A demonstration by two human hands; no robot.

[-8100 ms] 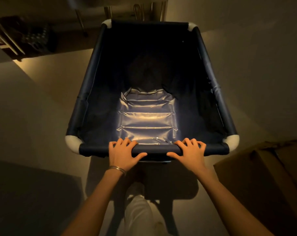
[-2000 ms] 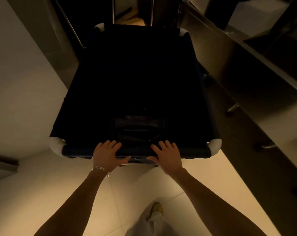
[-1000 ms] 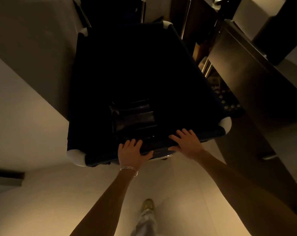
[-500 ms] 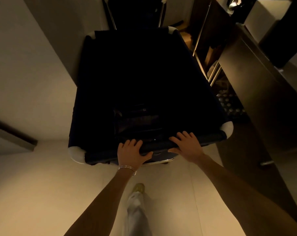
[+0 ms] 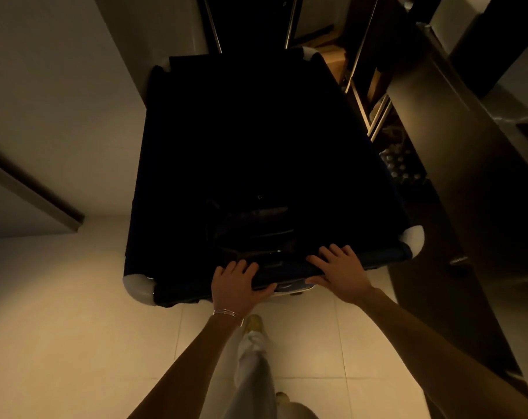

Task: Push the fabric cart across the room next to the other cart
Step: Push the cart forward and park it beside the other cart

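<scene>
The dark fabric cart (image 5: 172,176) with white corner joints fills the middle of the head view, its inside almost black. My left hand (image 5: 237,287) grips the near rail left of centre, a bracelet on its wrist. My right hand (image 5: 340,273) grips the same rail further right. Just beyond the cart's far edge stands another dark cart (image 5: 250,22) between two metal posts, mostly in shadow. Whether the two touch I cannot tell.
A pale wall (image 5: 60,86) runs close along the cart's left side. A steel counter (image 5: 456,140) and shelving with small items (image 5: 402,164) crowd the right side. Light floor tiles (image 5: 75,328) lie behind the cart, where my legs stand.
The cart has rolled forward into the dim gap between wall and counter and straightened a little. Both hands have kept their hold on the near rail.
</scene>
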